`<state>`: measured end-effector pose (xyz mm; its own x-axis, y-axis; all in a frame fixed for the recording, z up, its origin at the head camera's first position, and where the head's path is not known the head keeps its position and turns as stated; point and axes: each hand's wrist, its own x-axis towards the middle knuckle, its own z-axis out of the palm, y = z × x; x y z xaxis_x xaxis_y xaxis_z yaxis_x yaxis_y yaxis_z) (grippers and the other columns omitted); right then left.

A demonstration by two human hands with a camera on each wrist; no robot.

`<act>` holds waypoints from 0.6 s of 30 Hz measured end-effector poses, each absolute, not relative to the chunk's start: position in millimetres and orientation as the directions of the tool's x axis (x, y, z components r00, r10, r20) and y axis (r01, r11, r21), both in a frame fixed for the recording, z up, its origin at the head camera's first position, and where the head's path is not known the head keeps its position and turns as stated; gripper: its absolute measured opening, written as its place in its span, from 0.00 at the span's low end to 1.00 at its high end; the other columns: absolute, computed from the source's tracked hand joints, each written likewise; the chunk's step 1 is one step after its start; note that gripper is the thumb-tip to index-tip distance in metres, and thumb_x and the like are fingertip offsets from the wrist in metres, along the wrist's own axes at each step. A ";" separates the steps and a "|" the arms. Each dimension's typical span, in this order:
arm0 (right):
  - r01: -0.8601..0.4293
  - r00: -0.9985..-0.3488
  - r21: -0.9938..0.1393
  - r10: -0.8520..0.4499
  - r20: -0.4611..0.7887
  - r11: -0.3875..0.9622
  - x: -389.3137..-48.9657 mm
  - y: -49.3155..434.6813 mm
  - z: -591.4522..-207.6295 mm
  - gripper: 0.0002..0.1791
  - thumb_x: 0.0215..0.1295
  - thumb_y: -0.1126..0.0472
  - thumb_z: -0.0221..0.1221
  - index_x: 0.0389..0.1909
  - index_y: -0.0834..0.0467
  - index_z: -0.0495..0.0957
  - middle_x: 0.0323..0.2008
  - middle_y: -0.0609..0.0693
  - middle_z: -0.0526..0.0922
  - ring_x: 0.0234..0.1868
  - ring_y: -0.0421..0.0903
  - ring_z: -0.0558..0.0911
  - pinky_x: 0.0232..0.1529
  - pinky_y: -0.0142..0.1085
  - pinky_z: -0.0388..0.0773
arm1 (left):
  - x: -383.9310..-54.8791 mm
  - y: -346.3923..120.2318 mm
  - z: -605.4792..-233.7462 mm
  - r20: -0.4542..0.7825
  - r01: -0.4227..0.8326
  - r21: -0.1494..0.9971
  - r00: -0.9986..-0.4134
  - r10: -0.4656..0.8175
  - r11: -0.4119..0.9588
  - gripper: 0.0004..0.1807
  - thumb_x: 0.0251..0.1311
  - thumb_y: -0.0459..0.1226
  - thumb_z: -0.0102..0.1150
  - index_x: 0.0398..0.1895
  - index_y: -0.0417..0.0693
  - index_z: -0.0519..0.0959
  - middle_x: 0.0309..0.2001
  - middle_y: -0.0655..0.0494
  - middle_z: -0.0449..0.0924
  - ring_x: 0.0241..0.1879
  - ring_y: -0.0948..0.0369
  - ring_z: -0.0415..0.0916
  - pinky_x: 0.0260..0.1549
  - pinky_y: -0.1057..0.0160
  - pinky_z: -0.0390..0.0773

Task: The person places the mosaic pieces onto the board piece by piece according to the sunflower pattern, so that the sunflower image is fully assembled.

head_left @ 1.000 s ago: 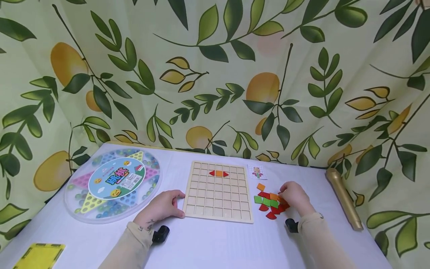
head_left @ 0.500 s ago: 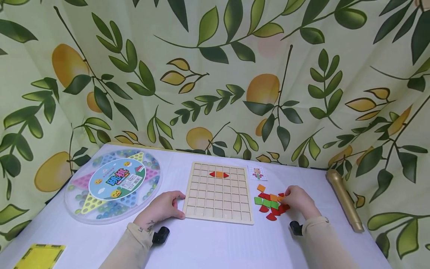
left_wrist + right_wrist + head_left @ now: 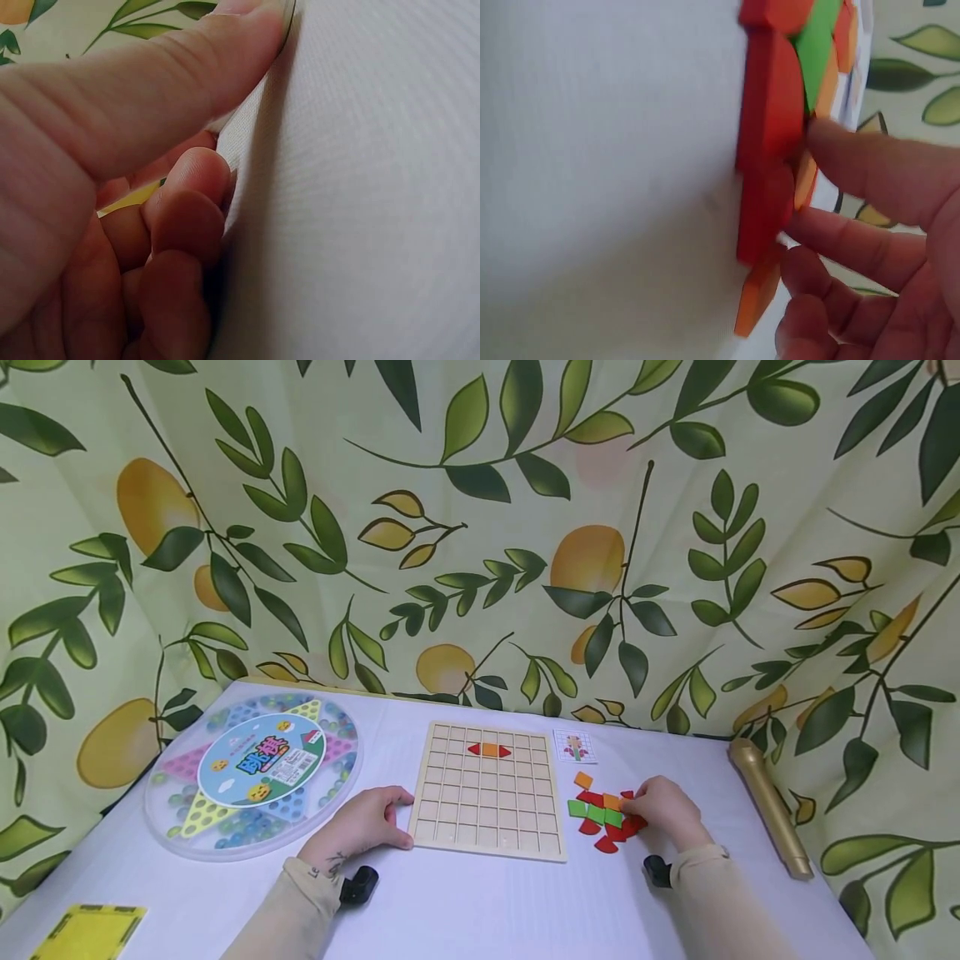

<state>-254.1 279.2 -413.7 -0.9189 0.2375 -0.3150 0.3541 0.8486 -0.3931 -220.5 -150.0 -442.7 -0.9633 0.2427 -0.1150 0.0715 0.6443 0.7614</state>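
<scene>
A wooden grid board (image 3: 487,793) lies on the white table; near its top, an orange square tile (image 3: 490,750) sits between two red tiles (image 3: 506,752). My left hand (image 3: 363,822) rests at the board's left edge, thumb and index fingertips against it and spread apart. In the left wrist view its thumb (image 3: 172,90) is extended and the other fingers bend loosely. At the pile of red, green and orange tiles (image 3: 606,818), my right hand (image 3: 671,810) pinches an orange tile (image 3: 805,180) between thumb and index finger. Red tiles (image 3: 769,105) lie right beside those fingertips.
A small pattern card (image 3: 575,746) lies right of the board. A round Chinese checkers set (image 3: 258,760) with marbles stands at left. A yellow frame (image 3: 90,931) is at the front left, a gold cylinder (image 3: 768,810) at the right. A leaf-patterned curtain (image 3: 480,635) hangs behind.
My right hand has shifted slightly to the right and nearer over the pile, its fingertips staying among the tiles. The left hand and the board have hardly moved.
</scene>
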 end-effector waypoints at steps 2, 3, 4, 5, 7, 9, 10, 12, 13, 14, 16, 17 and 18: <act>0.350 -0.920 -0.391 0.232 -0.317 0.851 -254.9 275.7 -414.7 0.21 0.50 0.55 0.66 0.34 0.67 0.73 0.24 0.55 0.76 0.29 0.48 0.73 0.29 0.36 0.72 | -220.9 -150.1 -442.7 -0.116 0.072 0.757 -0.963 0.242 0.650 0.31 0.31 0.36 0.76 0.47 0.46 0.77 0.20 0.56 0.67 0.19 0.61 0.63 0.20 0.66 0.60; 0.348 -0.920 -0.396 0.228 -0.319 0.850 -255.3 274.1 -415.0 0.21 0.50 0.55 0.66 0.35 0.67 0.73 0.24 0.55 0.76 0.29 0.48 0.73 0.29 0.36 0.72 | -221.0 -150.2 -442.6 -0.115 0.075 0.755 -0.963 0.243 0.652 0.31 0.31 0.37 0.76 0.47 0.46 0.77 0.20 0.56 0.67 0.19 0.61 0.62 0.20 0.66 0.60; 0.349 -0.919 -0.403 0.226 -0.322 0.846 -255.8 273.1 -415.2 0.20 0.50 0.56 0.66 0.35 0.67 0.73 0.25 0.55 0.76 0.28 0.48 0.73 0.29 0.35 0.72 | -221.1 -149.9 -442.7 -0.113 0.077 0.753 -0.963 0.244 0.653 0.31 0.31 0.37 0.76 0.47 0.46 0.77 0.20 0.56 0.67 0.19 0.61 0.62 0.20 0.66 0.60; 0.354 -0.917 -0.413 0.226 -0.327 0.839 -256.2 272.1 -415.3 0.19 0.50 0.57 0.65 0.35 0.67 0.72 0.25 0.55 0.76 0.28 0.48 0.73 0.28 0.35 0.72 | -221.1 -149.8 -443.1 -0.112 0.080 0.752 -0.963 0.246 0.654 0.31 0.31 0.37 0.76 0.47 0.46 0.77 0.20 0.56 0.67 0.19 0.61 0.62 0.20 0.66 0.60; 0.362 -0.916 -0.442 0.226 -0.331 0.821 -257.7 268.8 -414.0 0.18 0.49 0.60 0.65 0.35 0.66 0.71 0.26 0.56 0.75 0.28 0.49 0.73 0.27 0.34 0.73 | -220.9 -149.4 -443.3 -0.113 0.079 0.755 -0.962 0.248 0.651 0.31 0.31 0.37 0.76 0.47 0.46 0.77 0.20 0.56 0.67 0.19 0.61 0.62 0.20 0.66 0.60; 0.367 -0.919 -0.495 0.225 -0.324 0.787 -260.2 261.2 -410.5 0.16 0.51 0.61 0.65 0.34 0.66 0.71 0.27 0.57 0.75 0.29 0.49 0.73 0.27 0.34 0.74 | -220.5 -149.2 -443.1 -0.117 0.076 0.760 -0.961 0.251 0.645 0.32 0.31 0.37 0.76 0.47 0.46 0.77 0.20 0.56 0.67 0.19 0.61 0.62 0.20 0.66 0.60; 0.361 -0.924 -0.525 0.219 -0.314 0.771 -262.1 255.1 -408.2 0.14 0.52 0.62 0.64 0.34 0.66 0.71 0.27 0.57 0.75 0.29 0.49 0.73 0.27 0.34 0.74 | -220.5 -149.3 -443.0 -0.118 0.076 0.760 -0.960 0.252 0.646 0.32 0.31 0.37 0.76 0.47 0.46 0.77 0.19 0.55 0.67 0.19 0.61 0.63 0.20 0.66 0.61; 0.343 -0.935 -0.599 0.199 -0.294 0.724 -268.1 237.6 -403.8 0.11 0.54 0.64 0.63 0.34 0.66 0.73 0.30 0.57 0.76 0.29 0.49 0.74 0.28 0.34 0.75 | -220.8 -149.3 -443.1 -0.122 0.071 0.759 -0.961 0.250 0.647 0.32 0.31 0.37 0.76 0.47 0.46 0.77 0.19 0.56 0.67 0.19 0.61 0.63 0.20 0.66 0.61; 0.326 -0.942 -0.637 0.180 -0.285 0.699 -271.8 226.3 -402.1 0.10 0.55 0.65 0.62 0.34 0.66 0.74 0.31 0.57 0.76 0.29 0.49 0.74 0.29 0.34 0.76 | -221.0 -149.3 -443.1 -0.122 0.071 0.757 -0.961 0.248 0.649 0.32 0.31 0.37 0.76 0.47 0.46 0.77 0.19 0.56 0.67 0.19 0.61 0.63 0.20 0.66 0.61; 0.311 -0.947 -0.676 0.160 -0.278 0.668 -276.0 213.7 -400.7 0.09 0.55 0.66 0.62 0.35 0.66 0.74 0.32 0.57 0.77 0.29 0.48 0.75 0.29 0.34 0.76 | -221.3 -149.3 -443.4 -0.120 0.072 0.755 -0.962 0.245 0.652 0.32 0.31 0.37 0.76 0.47 0.46 0.77 0.19 0.56 0.67 0.19 0.62 0.63 0.20 0.66 0.61; 0.279 -0.957 -0.743 0.117 -0.264 0.608 -284.9 186.9 -401.2 0.08 0.55 0.68 0.61 0.34 0.66 0.76 0.33 0.57 0.78 0.27 0.47 0.77 0.29 0.33 0.77 | -221.4 -149.5 -443.7 -0.112 0.078 0.752 -0.963 0.244 0.654 0.32 0.31 0.37 0.76 0.47 0.46 0.77 0.19 0.56 0.67 0.19 0.62 0.63 0.20 0.66 0.61; 0.267 -0.961 -0.773 0.095 -0.261 0.576 -289.0 173.7 -402.6 0.07 0.55 0.69 0.61 0.34 0.67 0.76 0.32 0.57 0.78 0.26 0.45 0.77 0.29 0.33 0.78 | -221.1 -149.4 -443.7 -0.110 0.078 0.754 -0.964 0.243 0.652 0.32 0.31 0.37 0.76 0.48 0.46 0.77 0.19 0.56 0.67 0.19 0.62 0.63 0.20 0.66 0.61; 0.255 -0.963 -0.797 0.074 -0.257 0.547 -293.0 161.2 -404.9 0.06 0.55 0.70 0.61 0.33 0.67 0.76 0.31 0.57 0.79 0.24 0.44 0.78 0.28 0.34 0.78 | -220.9 -149.2 -443.8 -0.109 0.079 0.757 -0.964 0.244 0.648 0.32 0.31 0.37 0.76 0.48 0.46 0.77 0.19 0.56 0.67 0.19 0.62 0.63 0.20 0.66 0.61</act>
